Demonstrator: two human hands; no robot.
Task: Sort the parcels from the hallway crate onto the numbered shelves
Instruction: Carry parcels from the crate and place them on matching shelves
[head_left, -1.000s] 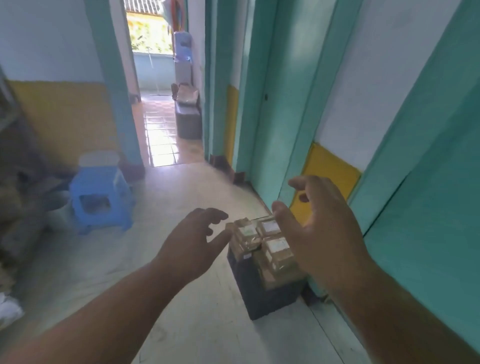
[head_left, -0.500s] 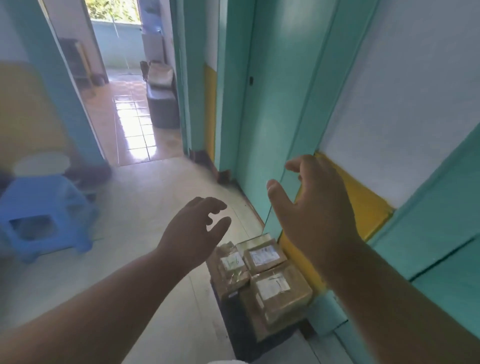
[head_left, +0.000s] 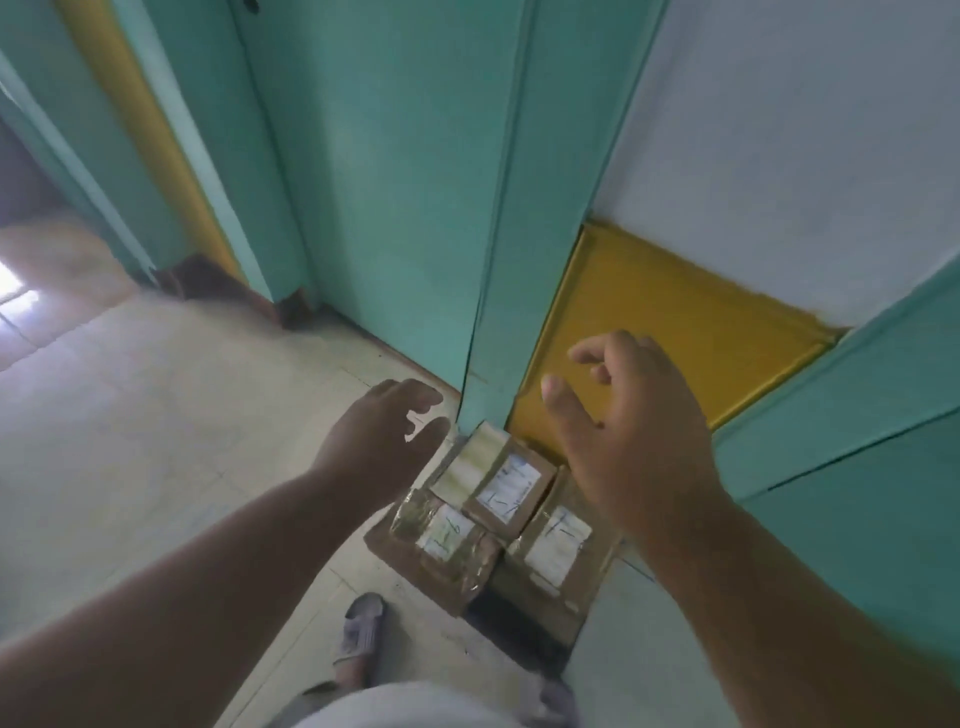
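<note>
A dark crate (head_left: 511, 621) stands on the floor against the teal wall, piled with brown cardboard parcels that bear white labels. The top parcel (head_left: 501, 480) lies in the middle, a taped one (head_left: 441, 540) to its left and another (head_left: 558, 553) to its right. My left hand (head_left: 374, 431) hovers above the pile's left side with loosely spread fingers, holding nothing. My right hand (head_left: 623, 421) hovers above the right side, fingers spread and slightly curled, also holding nothing. Neither hand touches a parcel.
The teal door frame (head_left: 498, 260) and a yellow wall panel (head_left: 675, 327) rise directly behind the crate. My sandalled foot (head_left: 361, 631) stands on the pale floor (head_left: 156, 441) just left of the crate. The hallway opens to the far left.
The view has tilted down and come closer to the crate, which now lies right below me. Both hands have lowered toward the parcels, still holding nothing.
</note>
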